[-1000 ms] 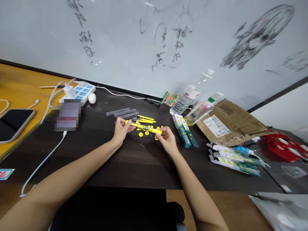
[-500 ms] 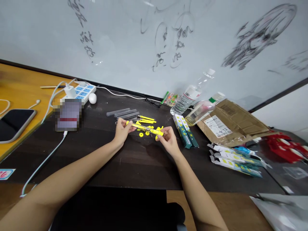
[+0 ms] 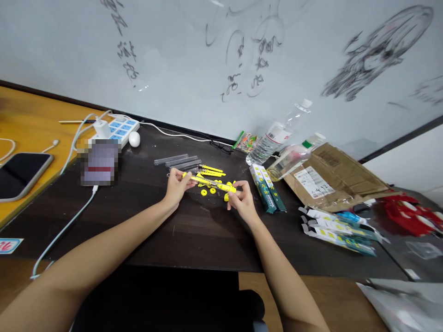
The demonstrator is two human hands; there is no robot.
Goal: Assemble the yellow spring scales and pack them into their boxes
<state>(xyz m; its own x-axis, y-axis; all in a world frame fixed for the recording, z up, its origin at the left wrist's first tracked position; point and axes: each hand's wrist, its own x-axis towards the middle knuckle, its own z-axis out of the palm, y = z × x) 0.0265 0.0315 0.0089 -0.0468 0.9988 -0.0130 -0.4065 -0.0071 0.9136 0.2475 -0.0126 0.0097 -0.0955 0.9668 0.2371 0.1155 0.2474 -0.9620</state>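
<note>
A clear tube with yellow parts (image 3: 208, 182) is held between both hands above the dark table. My left hand (image 3: 177, 186) pinches its left end, and my right hand (image 3: 242, 200) has its fingers closed on the yellow right end. Under and behind the tube lie small yellow rings (image 3: 204, 192) and other yellow pieces, partly hidden by it. Several yellow rods (image 3: 213, 173) rest just beyond. Clear tubes (image 3: 176, 160) lie side by side behind my left hand.
Two upright-printed boxes (image 3: 267, 189) lie right of my right hand, with opened boxes (image 3: 339, 230) farther right. Behind are a water bottle (image 3: 268, 144), a second bottle (image 3: 294, 157) and a cardboard parcel (image 3: 341, 175). A phone (image 3: 101, 162) and power strip (image 3: 121, 130) are left.
The view has shifted slightly. Both hands still hold the tube, whose yellow right end shows a little more, with my right fingers slightly farther toward its tip.
</note>
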